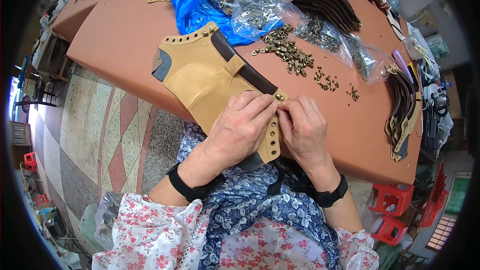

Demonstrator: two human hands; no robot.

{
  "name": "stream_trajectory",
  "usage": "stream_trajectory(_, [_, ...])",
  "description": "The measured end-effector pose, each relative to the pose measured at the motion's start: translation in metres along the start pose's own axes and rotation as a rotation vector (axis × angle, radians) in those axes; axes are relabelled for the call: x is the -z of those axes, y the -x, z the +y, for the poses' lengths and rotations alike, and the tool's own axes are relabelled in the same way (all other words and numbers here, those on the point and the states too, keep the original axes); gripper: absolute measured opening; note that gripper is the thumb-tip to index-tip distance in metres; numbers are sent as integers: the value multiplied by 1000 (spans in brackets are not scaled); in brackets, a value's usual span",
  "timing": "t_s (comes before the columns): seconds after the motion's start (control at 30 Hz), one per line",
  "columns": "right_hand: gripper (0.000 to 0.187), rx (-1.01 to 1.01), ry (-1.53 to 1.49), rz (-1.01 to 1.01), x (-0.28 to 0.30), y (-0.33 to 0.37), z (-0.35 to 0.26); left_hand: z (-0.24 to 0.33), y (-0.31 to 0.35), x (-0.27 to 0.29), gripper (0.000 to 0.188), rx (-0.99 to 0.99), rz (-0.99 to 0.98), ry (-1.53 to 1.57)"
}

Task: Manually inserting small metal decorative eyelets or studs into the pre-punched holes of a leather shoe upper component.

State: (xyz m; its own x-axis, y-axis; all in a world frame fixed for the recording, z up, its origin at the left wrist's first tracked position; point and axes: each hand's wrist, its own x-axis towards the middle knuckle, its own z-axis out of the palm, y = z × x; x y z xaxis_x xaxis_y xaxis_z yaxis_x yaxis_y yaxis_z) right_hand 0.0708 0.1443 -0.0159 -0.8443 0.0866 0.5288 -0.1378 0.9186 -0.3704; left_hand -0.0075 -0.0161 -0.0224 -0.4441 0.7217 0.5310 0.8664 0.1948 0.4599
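A tan leather piece (200, 76) with a dark brown strip (245, 73) and rows of eyelets lies across the table's near edge, its lower end over my lap. My left hand (241, 126) rests on it, fingers pressed together and gripping its right edge. Just beside them, my right hand (303, 126) pinches thumb and forefinger at the same edge, below a brass-coloured hook (279, 97); whatever sits between these fingertips is too small to tell. More hooks (208, 30) are set at the piece's far corner.
Loose brass hooks (290, 52) and smaller rivets (326, 80) lie in piles on the brown table (125, 30). Behind them are clear bags of metal parts (252, 7) and a blue plastic bag (192, 7). Stacked leather pieces (325, 5) stand far right; others (402, 110) lie near the right edge.
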Motion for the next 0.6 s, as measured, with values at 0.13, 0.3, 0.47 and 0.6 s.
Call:
stream_trajectory(0.13, [10,-71,-32,-10,3,5,0,-2,2,-2,33,1,14,7])
stream_trajectory(0.3, [12,-91,-37,5,7,12,3,-1,2,-2,33,12,7,-9])
stream_trajectory(0.47, [17,-96,-62,12,11,14,4,-2,2,-4,32,9,19,2])
stream_trajectory(0.6, [15,-70,-93,28,10,12,-1,-3,2,-3,31,12,27,17])
